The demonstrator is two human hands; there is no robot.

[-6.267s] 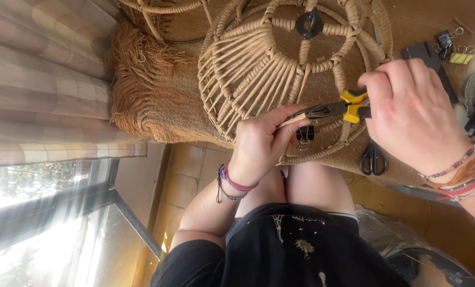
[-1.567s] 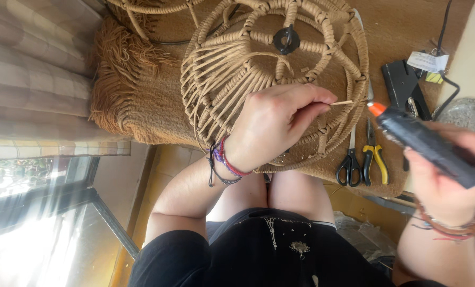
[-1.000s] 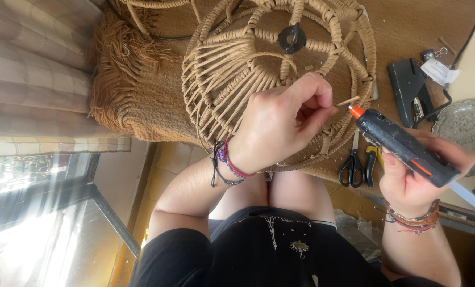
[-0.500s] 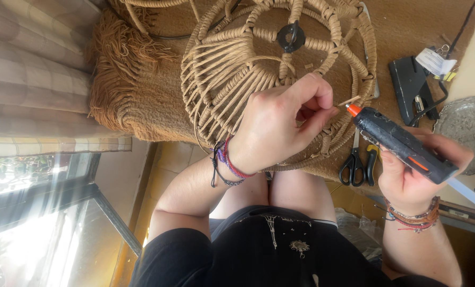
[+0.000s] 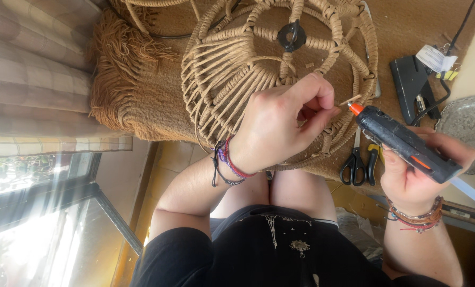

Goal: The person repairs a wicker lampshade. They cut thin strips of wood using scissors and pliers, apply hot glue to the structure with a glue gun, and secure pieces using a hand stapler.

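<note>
A round frame wrapped in tan cord (image 5: 232,69) lies on a brown fringed cloth (image 5: 136,95), with a black fitting at its hub. My left hand (image 5: 285,125) rests on the frame's near rim and pinches a short cord end (image 5: 350,99) between thumb and fingers. My right hand (image 5: 418,170) grips a black glue gun (image 5: 402,142) with an orange nozzle. The nozzle tip sits just right of the pinched cord end, almost touching it.
Black-handled scissors (image 5: 354,162) and yellow-handled pliers (image 5: 373,159) lie beside the frame's right rim. A black stapler-like tool (image 5: 410,85) and a grey dish (image 5: 469,130) sit at the far right. Curtains and a bright window fill the left side.
My right hand put down the pliers, took up the glue gun and has brought its nozzle leftward to the cord end. My left hand stays pinched on the cord at the rim.
</note>
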